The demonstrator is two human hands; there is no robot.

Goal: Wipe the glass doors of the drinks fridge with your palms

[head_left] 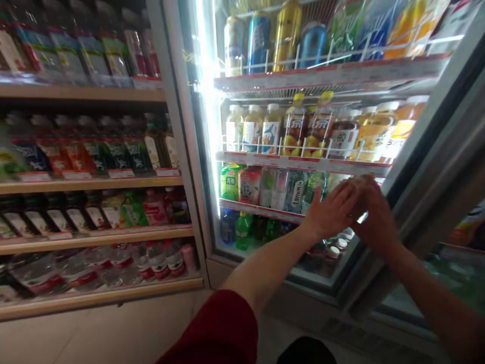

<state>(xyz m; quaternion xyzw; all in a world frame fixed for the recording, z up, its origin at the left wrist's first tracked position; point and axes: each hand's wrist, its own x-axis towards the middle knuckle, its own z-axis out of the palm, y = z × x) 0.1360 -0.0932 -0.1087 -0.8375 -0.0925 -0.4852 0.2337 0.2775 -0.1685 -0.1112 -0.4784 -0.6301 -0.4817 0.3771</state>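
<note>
My left hand (334, 206) reaches forward from a dark red sleeve (223, 328), its fingers stretched out and its thumb apart. My right hand (373, 217) comes in from the right with bent fingers. Their fingertips overlap or meet in front of the right side of a lit drinks fridge (246, 164), near its grey frame (407, 167). Blur hides whether anything is between them or whether they touch the frame. Behind the hands are a clear bottle labelled WAVE (297, 192) and dark bottles with white caps (333, 252).
Fridge shelves hold cans (258, 40), tea bottles (293, 126) and green cartons (231, 182). To the left, wooden shelves (94, 183) carry rows of bottles, with wrapped water packs (79, 268) at the bottom. Another fridge section (450, 268) stands at right. Tiled floor (113, 333) lies below.
</note>
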